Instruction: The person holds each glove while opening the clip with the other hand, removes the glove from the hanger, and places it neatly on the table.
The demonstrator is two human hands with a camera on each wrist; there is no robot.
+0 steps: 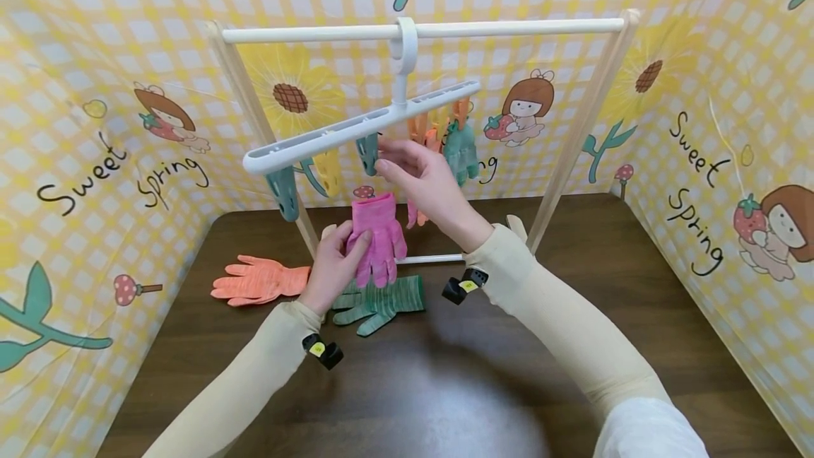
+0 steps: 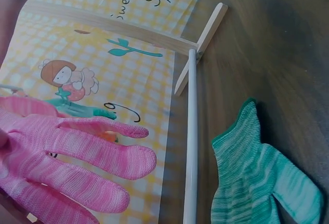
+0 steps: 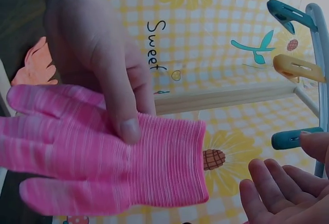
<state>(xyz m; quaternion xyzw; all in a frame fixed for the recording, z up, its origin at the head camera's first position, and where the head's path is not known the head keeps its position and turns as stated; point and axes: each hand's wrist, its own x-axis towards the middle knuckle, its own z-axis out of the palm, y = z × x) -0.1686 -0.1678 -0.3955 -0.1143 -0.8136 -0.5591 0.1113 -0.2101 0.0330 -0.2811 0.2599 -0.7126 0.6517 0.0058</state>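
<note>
My left hand [image 1: 335, 260] pinches a pink knit glove [image 1: 375, 239] near its cuff, thumb in front; the glove's fingers point down. My right hand [image 1: 432, 179] is raised beside a teal clothespin [image 1: 367, 154] under the hanger's middle. In the right wrist view the right thumb reaches that teal clip [image 3: 288, 139], while the other fingers are spread apart from it. The white clip hanger [image 1: 324, 134] hangs from the rack's rod, tilted down to the left. A yellow clip [image 1: 327, 172] and another teal clip [image 1: 282, 193] hang on its left part.
An orange glove [image 1: 257, 281] and a green glove [image 1: 381, 302] lie on the dark wooden table [image 1: 394, 401]. A small green glove [image 1: 461, 150] hangs from the hanger's right part, near orange clips [image 1: 416, 127]. The wooden rack [image 1: 579, 133] stands before patterned cloth walls.
</note>
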